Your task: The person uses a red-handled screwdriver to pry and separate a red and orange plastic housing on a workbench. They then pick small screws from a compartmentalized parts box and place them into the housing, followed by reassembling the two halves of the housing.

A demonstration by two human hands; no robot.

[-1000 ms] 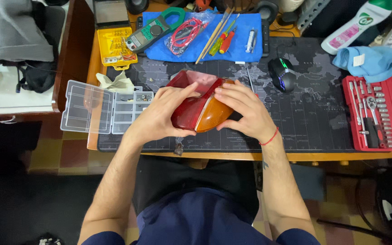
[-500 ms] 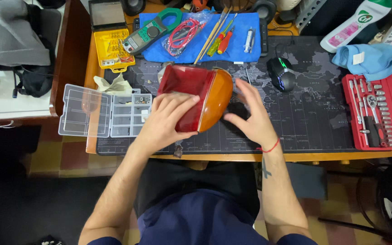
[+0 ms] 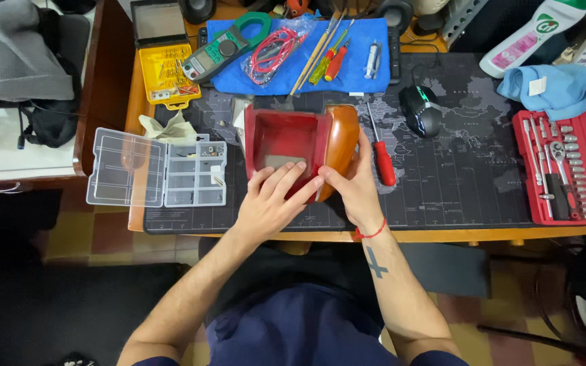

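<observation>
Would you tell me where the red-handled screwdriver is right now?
In the head view, the red-handled screwdriver lies on the desk mat, between the red-and-orange lamp housing and the computer mouse.

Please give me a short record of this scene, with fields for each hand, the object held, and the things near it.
left hand: fingers on the near edge of the red and orange lamp housing
right hand: grips the housing's orange side
housing: rests on the dark desk mat, open red side up
right of it: red-handled screwdriver, black mouse
left of it: clear parts box, lid open
far right: red socket set
</observation>
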